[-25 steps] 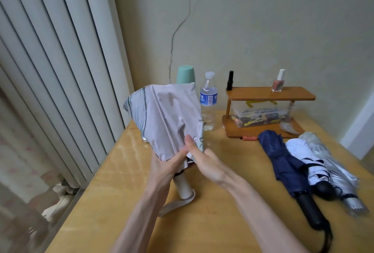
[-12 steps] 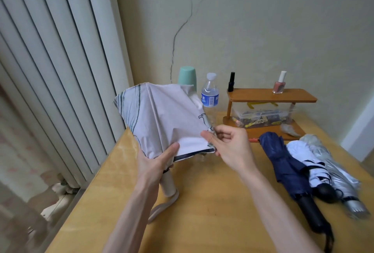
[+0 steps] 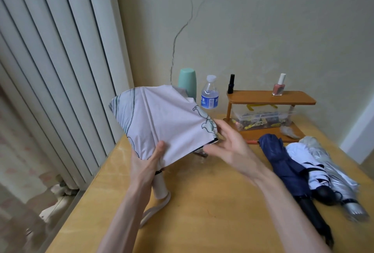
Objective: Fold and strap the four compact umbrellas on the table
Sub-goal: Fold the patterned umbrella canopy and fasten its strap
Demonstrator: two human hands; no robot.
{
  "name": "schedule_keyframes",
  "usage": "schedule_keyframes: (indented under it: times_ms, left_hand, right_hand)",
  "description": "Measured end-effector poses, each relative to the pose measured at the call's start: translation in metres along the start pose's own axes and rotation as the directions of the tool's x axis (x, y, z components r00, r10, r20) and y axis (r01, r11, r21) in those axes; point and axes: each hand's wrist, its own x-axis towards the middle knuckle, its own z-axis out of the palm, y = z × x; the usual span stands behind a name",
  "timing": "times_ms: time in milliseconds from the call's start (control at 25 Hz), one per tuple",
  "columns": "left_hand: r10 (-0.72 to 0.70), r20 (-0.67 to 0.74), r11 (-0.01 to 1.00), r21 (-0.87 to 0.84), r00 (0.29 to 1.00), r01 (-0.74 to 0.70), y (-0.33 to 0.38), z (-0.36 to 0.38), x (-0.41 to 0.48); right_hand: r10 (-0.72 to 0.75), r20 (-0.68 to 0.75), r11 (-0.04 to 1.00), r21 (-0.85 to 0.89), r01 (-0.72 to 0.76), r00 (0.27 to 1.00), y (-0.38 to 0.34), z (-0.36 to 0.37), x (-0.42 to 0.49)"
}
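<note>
— How far along is the job?

— Early, I'd judge. Nearest, the left hand point(image 3: 146, 164) grips the pale umbrella point(image 3: 162, 119) where the cloth gathers, with the thumb lying on top. Just below that hand the handle point(image 3: 160, 189) points down, and its wrist loop point(image 3: 154, 210) trails onto the table point(image 3: 212, 212).

— And the other hand?

— The right hand point(image 3: 229, 147) sits at the canopy's point(image 3: 178, 131) right edge with its fingers loose and spread. I cannot tell whether it pinches the hem. The canopy fans out wide above the left hand, unrolled, with no strap round it.

— The other three?

— They lie on the table off to the right of the right hand, side by side and touching: the navy umbrella point(image 3: 283, 163), the white umbrella point(image 3: 309, 168) and the silver umbrella point(image 3: 334, 169). They are collapsed, but the cloth looks slack and I see no strap wrapped round any of them. I'd count them as not yet done, though I can't be sure.

— Anything beyond?

— A water bottle point(image 3: 209, 95) and a wooden shelf point(image 3: 269, 98) stand past the fingertips, by the wall.

— So what's left?

— Nearly all of it, I think: gather, roll and strap this one, then do the other three.
</note>
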Motion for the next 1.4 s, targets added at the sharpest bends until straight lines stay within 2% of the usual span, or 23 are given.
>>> schedule_keyframes:
  times_ms: [40, 80, 160, 240, 520, 760, 880, 1000, 1080, 1120, 1200, 1280, 1320, 1360, 1400]
  left_hand:
    - [-0.012, 0.001, 1.0, -0.009, 1.0, 0.012, 0.002, 0.0, 0.0]
    - [-0.024, 0.005, 1.0, -0.015, 1.0, 0.024, 0.002, 0.001, 0.001]
    - [-0.034, 0.001, 0.999, -0.016, 0.999, 0.034, 0.0, 0.002, 0.002]
    - [-0.038, 0.0, 0.999, -0.01, 0.999, 0.038, -0.002, 0.002, 0.002]
    - [-0.055, 0.025, 0.998, -0.006, 0.998, 0.055, -0.003, 0.002, 0.002]
    - [-0.062, 0.024, 0.998, 0.004, 0.998, 0.062, -0.003, 0.0, 0.004]
    - [-0.069, 0.051, 0.998, 0.019, 0.996, 0.068, -0.006, 0.001, 0.003]
    - [-0.052, 0.069, 0.999, -0.002, 0.996, 0.052, -0.005, 0.0, 0.002]
    - [-0.046, 0.071, 0.998, -0.032, 0.996, 0.048, -0.003, -0.004, 0.003]
    - [-0.047, 0.072, 0.998, -0.034, 0.996, 0.05, -0.003, -0.004, 0.004]
    - [-0.049, 0.072, 0.999, -0.012, 0.996, 0.05, -0.004, -0.006, 0.004]
    - [-0.043, 0.075, 0.999, 0.016, 0.996, 0.041, -0.006, -0.006, 0.004]
    - [-0.031, 0.074, 0.999, 0.029, 0.997, 0.029, -0.008, -0.007, 0.005]
    - [-0.018, 0.065, 0.999, 0.032, 0.998, 0.016, -0.008, -0.008, 0.004]
    - [-0.007, 0.052, 1.0, 0.024, 0.999, 0.005, -0.007, -0.009, 0.005]
  right_hand:
    - [0.018, 0.042, 0.999, -0.047, -0.016, 0.999, 0.002, 0.0, -0.002]
    - [0.002, 0.009, 0.994, -0.112, -0.001, 1.0, 0.004, 0.001, -0.001]
    - [-0.095, -0.14, 0.985, -0.155, 0.073, 0.985, 0.01, 0.004, 0.003]
    - [-0.164, -0.224, 0.981, -0.136, 0.136, 0.961, 0.013, 0.007, 0.007]
    - [-0.207, -0.153, 0.943, -0.295, 0.155, 0.966, 0.012, -0.007, 0.004]
    - [-0.255, -0.213, 0.944, -0.268, 0.194, 0.943, 0.013, -0.006, 0.007]
    - [-0.335, -0.371, 0.895, -0.413, 0.169, 0.866, 0.021, 0.002, 0.009]
    - [-0.554, -0.453, 0.721, -0.681, 0.13, 0.699, 0.023, 0.002, 0.004]
    - [-0.654, -0.462, 0.641, -0.759, 0.115, 0.599, 0.02, -0.002, 0.001]
    - [-0.641, -0.457, 0.66, -0.738, 0.14, 0.617, 0.02, -0.002, 0.001]
    - [-0.505, -0.423, 0.768, -0.618, 0.168, 0.752, 0.018, 0.006, 0.002]
    - [-0.419, -0.337, 0.782, -0.607, 0.145, 0.843, 0.019, 0.005, 0.004]
    - [-0.435, -0.309, 0.753, -0.64, 0.153, 0.846, 0.017, 0.001, 0.005]
    - [-0.492, -0.302, 0.706, -0.687, 0.172, 0.816, 0.015, -0.003, 0.003]
    - [-0.583, -0.298, 0.634, -0.749, 0.193, 0.756, 0.013, -0.007, 0.0]
